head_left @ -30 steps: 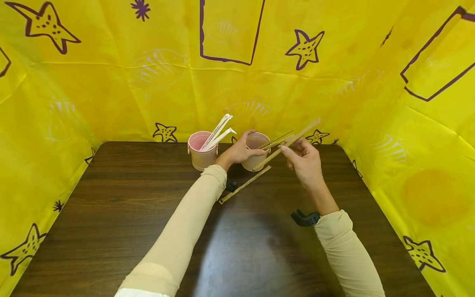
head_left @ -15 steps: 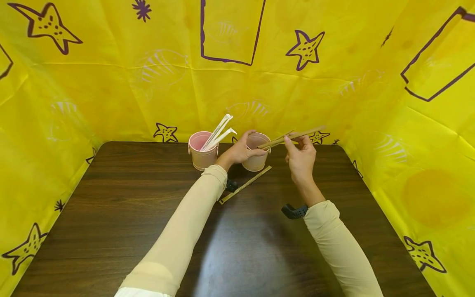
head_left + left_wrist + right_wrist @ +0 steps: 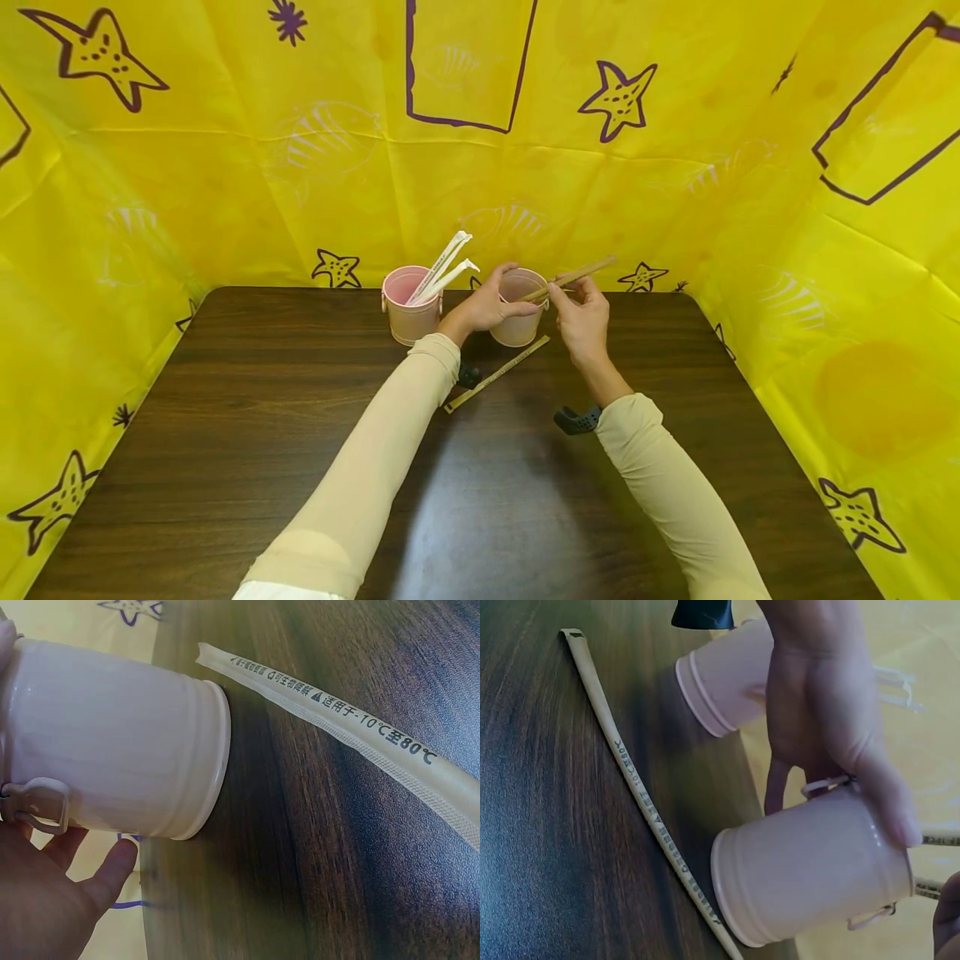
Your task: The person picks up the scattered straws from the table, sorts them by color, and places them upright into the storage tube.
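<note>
My left hand (image 3: 483,307) grips a pale pink bucket (image 3: 516,330) by its side, the thumb along its rim. In the right wrist view, that bucket (image 3: 810,870) stands on the table with brown-wrapped straws (image 3: 939,840) sticking out past its rim. My right hand (image 3: 587,323) pinches a brown paper-wrapped drinking straw (image 3: 588,271) at the rim's right side; its lower end slants into the bucket. Another brown-wrapped straw (image 3: 498,373) lies on the table in front of the bucket, its printed lettering readable in the left wrist view.
To the left stands a second pink bucket (image 3: 411,327) with white-wrapped straws (image 3: 442,271) leaning out of it. Behind the dark wooden table (image 3: 300,375) hangs a yellow sheet (image 3: 480,175) with starfish drawings, which also lines both sides.
My right hand has moved left towards the bucket, bringing its straw from above the table to a slant with its end inside. My left hand keeps its grip.
</note>
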The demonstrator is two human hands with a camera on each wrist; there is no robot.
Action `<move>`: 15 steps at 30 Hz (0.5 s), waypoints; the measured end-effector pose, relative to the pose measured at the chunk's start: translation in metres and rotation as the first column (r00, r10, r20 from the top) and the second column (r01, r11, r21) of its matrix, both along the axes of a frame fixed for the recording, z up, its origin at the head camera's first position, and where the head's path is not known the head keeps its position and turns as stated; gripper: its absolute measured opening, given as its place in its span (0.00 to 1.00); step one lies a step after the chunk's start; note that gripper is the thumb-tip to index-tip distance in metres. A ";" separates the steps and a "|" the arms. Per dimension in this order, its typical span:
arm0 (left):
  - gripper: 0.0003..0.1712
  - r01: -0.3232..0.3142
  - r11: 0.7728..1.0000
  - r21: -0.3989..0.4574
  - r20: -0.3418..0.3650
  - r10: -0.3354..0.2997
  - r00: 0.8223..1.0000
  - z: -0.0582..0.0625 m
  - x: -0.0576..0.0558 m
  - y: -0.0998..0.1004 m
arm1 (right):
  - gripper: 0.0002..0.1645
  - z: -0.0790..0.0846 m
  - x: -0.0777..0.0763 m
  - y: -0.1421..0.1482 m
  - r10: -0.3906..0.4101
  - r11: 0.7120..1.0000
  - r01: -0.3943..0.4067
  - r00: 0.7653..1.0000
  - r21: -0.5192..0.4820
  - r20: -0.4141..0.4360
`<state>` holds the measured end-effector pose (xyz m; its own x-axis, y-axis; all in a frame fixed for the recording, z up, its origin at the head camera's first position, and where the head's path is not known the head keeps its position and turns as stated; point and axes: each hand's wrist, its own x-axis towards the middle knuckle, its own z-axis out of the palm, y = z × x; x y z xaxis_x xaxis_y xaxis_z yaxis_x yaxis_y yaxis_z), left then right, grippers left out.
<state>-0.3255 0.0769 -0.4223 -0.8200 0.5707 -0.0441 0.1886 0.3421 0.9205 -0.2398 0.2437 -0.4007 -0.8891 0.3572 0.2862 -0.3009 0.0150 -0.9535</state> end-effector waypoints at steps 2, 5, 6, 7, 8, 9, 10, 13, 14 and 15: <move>0.59 -0.001 1.000 -0.002 -0.001 0.001 1.000 0.000 0.000 0.000 | 0.17 -0.001 0.000 -0.001 0.003 1.000 -0.003 1.000 0.013 0.007; 0.58 0.000 1.000 0.002 0.004 0.000 1.000 0.000 0.000 0.000 | 0.18 -0.002 0.001 -0.003 0.004 1.000 -0.005 1.000 0.031 0.029; 0.58 0.002 1.000 0.004 0.008 -0.002 1.000 0.000 0.000 0.000 | 0.19 -0.002 0.001 -0.003 0.003 0.999 -0.005 0.999 0.039 0.038; 0.58 0.005 1.000 0.006 0.010 -0.005 1.000 0.000 0.000 0.000 | 0.19 -0.003 0.002 -0.003 0.004 0.999 -0.006 0.999 0.046 0.048; 0.58 0.008 1.000 0.008 0.013 -0.009 1.000 0.000 0.000 0.000 | 0.19 -0.004 0.002 -0.003 0.008 0.999 -0.010 0.998 0.048 0.059; 0.58 0.011 1.000 0.011 0.015 -0.011 1.000 0.000 0.001 0.000 | 0.19 -0.005 0.003 -0.002 0.013 0.999 -0.017 0.997 0.051 0.070; 0.58 0.015 1.000 0.014 0.016 -0.015 1.000 0.000 0.001 0.000 | 0.20 -0.006 0.004 -0.002 0.018 0.998 -0.023 0.997 0.056 0.080; 0.58 0.017 1.000 0.018 0.013 -0.018 1.000 0.000 0.001 0.000 | 0.23 -0.011 0.008 0.000 0.036 0.996 -0.044 0.993 0.073 0.110; 0.58 0.016 1.000 0.019 0.011 -0.016 1.000 0.000 0.001 0.000 | 0.23 -0.013 0.011 0.001 0.039 0.996 -0.048 0.992 0.081 0.118; 0.57 0.014 1.000 0.018 0.007 -0.014 1.000 0.000 0.001 0.000 | 0.24 -0.015 0.013 0.002 0.036 0.994 -0.048 0.991 0.095 0.127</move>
